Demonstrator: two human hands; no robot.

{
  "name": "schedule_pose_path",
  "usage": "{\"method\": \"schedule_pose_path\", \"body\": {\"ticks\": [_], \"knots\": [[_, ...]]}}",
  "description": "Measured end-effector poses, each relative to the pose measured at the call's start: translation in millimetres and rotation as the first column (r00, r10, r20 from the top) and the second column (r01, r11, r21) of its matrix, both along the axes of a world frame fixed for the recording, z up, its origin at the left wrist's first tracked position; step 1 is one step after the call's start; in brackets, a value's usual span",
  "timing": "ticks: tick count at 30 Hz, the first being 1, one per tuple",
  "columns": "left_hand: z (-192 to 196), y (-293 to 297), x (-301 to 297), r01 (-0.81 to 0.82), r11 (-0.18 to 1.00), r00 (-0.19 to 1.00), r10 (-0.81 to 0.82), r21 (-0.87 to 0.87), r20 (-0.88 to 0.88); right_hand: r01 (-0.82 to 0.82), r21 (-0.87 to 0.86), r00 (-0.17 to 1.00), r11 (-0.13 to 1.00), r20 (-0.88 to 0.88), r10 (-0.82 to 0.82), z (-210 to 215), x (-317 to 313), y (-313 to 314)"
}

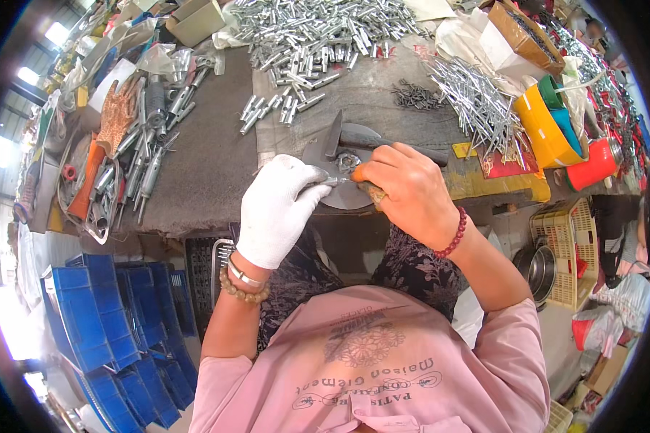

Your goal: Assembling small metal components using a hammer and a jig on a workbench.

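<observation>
At the bench's front edge, my left hand (278, 206), in a white glove with darkened fingertips, pinches a small silver metal part (333, 181). Facing it, my bare right hand (412, 187) is closed, thumb and fingers pressed together at the part's right end. Orange and yellowish wrapping shows on its fingertips; what they grip is mostly hidden. Under both hands lies a round grey metal plate (345, 198). Just beyond them rests a dark hammer-like tool (334, 134), its handle running off to the right behind my right hand.
Silver metal cylinders (318, 36) are heaped at the back, several lying loose nearer. Thin silver rods (477, 101) and small dark pieces (417, 95) lie at right, by a yellow container (549, 123). Tools (148, 137) crowd the left. Blue bins (94, 317) stand below left.
</observation>
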State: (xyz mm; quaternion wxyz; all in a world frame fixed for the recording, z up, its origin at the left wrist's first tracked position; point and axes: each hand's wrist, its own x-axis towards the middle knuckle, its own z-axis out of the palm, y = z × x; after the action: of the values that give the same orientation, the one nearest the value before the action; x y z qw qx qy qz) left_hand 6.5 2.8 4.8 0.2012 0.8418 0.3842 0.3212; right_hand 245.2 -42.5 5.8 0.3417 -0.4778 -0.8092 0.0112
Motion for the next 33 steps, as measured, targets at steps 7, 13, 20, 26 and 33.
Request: {"method": "schedule_pose_path", "body": {"ticks": [7, 13, 20, 26, 33], "knots": [[-5.9, 1.1, -1.2, 0.001, 0.999, 1.000, -0.001, 0.033, -0.011, -0.009, 0.016, 1.000, 1.000, 0.010, 0.009, 0.6, -2.6, 2.0], [-11.9, 0.2, -1.5, 0.000, 0.999, 0.999, -0.001, 0.047, 0.037, -0.045, 0.024, 0.998, 0.999, 0.048, 0.044, 0.6, -0.9, 4.1], [-15.5, -5.3, 2.6, -0.019, 0.998, 0.999, 0.016, 0.067, 0.041, -0.091, 0.047, 0.986, 0.995, 0.141, 0.084, -3.8, -7.0, 8.1], [-13.2, -7.3, 3.9, -0.033, 0.997, 0.999, 0.033, 0.070, 0.010, -0.001, 0.102, 0.999, 0.995, 0.043, -0.003, 1.3, 5.1, 10.0], [-12.6, -9.6, 6.0, -0.049, 0.991, 0.999, 0.046, 0.125, 0.026, 0.449, -0.038, 0.887, 0.893, 0.143, -0.440, 12.0, 84.8, 47.6]]}}
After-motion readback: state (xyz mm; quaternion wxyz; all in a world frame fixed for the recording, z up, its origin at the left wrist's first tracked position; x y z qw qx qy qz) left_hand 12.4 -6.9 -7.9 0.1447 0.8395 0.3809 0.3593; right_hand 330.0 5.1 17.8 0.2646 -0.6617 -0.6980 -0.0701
